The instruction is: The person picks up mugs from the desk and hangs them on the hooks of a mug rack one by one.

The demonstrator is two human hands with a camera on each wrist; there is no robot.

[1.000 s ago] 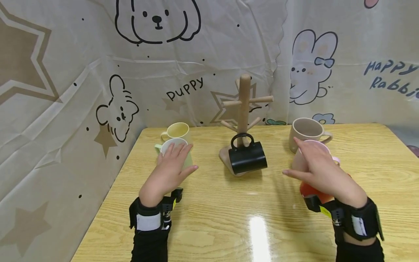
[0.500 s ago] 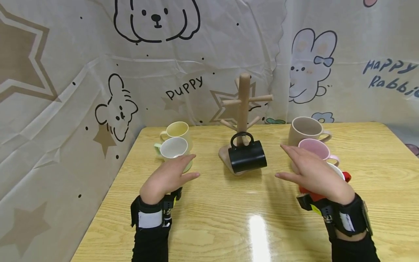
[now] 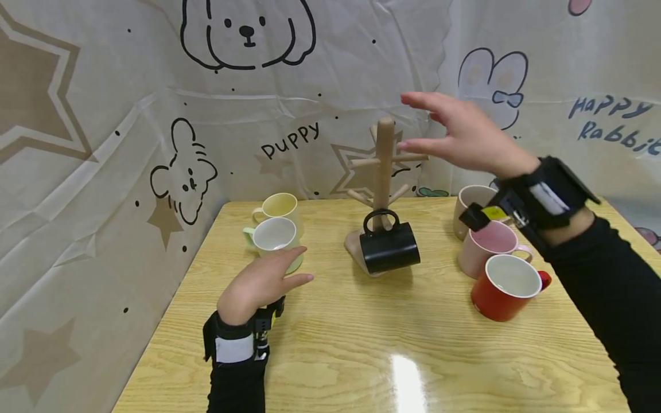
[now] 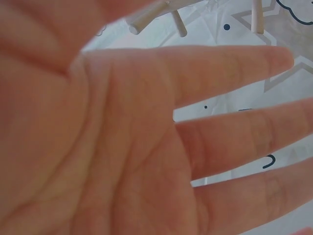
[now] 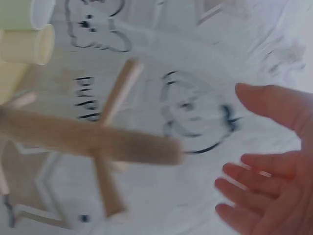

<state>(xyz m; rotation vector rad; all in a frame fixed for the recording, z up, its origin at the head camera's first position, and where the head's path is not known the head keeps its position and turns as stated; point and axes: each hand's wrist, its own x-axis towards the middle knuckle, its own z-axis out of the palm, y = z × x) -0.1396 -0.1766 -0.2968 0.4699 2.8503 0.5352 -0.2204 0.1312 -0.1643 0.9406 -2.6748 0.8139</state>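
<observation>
Smooth wooden mug rack (image 3: 384,172), glossy red mug (image 3: 497,297), creased cloth-like backdrop (image 3: 341,74)

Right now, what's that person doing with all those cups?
No mug is being held. The person's right hand is raised by the top of the wooden rack, where a black mug seems to hang low down. The left hand is near the green mug, with a yellow mug behind. A red mug, pink mug and beige mug stand on the right.

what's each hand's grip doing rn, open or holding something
Left grip: open, holding nothing; it partly covers the pale green mug in the head view.
Right grip: open, holding nothing, near the top of the wooden mug tree.
</observation>
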